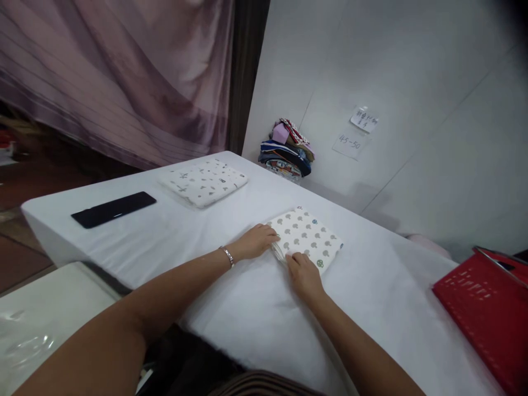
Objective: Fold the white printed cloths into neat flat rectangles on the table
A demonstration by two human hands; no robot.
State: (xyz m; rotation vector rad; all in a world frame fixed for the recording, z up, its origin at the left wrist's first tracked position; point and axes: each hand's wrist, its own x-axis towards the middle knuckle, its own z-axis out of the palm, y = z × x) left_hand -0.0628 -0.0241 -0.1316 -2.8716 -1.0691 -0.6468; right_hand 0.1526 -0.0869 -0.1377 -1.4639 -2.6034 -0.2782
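White mushroom-print cloth (303, 234), lying folded on one covered table (371, 297), is touched along its near-left edge by one left hand (256, 241) and one right hand (305, 275), fingers curled, though whether its layers are pinched cannot be told. Those layers might be skewed or creased if the edge is pulled unevenly. Counted around that cloth are one leaf-print cloth (206, 184) and one black slab (114, 209) to its left, one fabric stack (286, 151) and two wall notes (363, 120) beyond it, and one red bag (484, 311) to its right.
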